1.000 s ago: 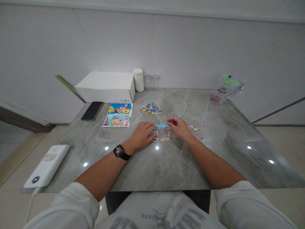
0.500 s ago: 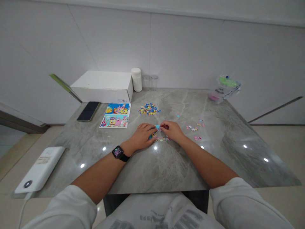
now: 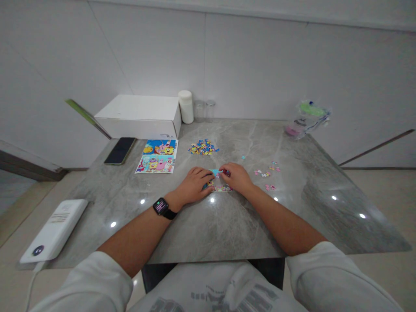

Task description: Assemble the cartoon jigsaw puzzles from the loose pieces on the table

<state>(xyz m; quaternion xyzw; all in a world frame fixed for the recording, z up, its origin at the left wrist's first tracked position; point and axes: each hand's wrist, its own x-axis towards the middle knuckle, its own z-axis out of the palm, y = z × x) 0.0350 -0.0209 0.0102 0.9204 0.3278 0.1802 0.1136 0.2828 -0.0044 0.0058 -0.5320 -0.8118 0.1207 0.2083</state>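
On grey table (image 3: 208, 229), hands (image 3: 195, 185) at puzzle (image 3: 222, 189), room before near edge (image 3: 214, 261)

Indoor room, home or office unclear | marbled grey table (image 3: 224, 232) | panelled wall (image 3: 253, 65) | beige floor (image 3: 386, 190)

Grey surface (image 3: 221, 229) is looking polished, stone-like, mirroring lamp spots. White box (image 3: 138, 108) is showing smooth, matt cardboard. Right of box: bottle (image 3: 186, 108) is looking smooth, matt; jars (image 3: 210, 112) are showing clear, glassy walls; puzzle pieces (image 3: 203, 148) are looking like printed card. In front of box: phone (image 3: 120, 151) is presenting dark, glossy glass; picture sheet (image 3: 156, 157) is looking like smooth paper. Far right of box: bag (image 3: 305, 122) is showing crinkled, clear plastic.
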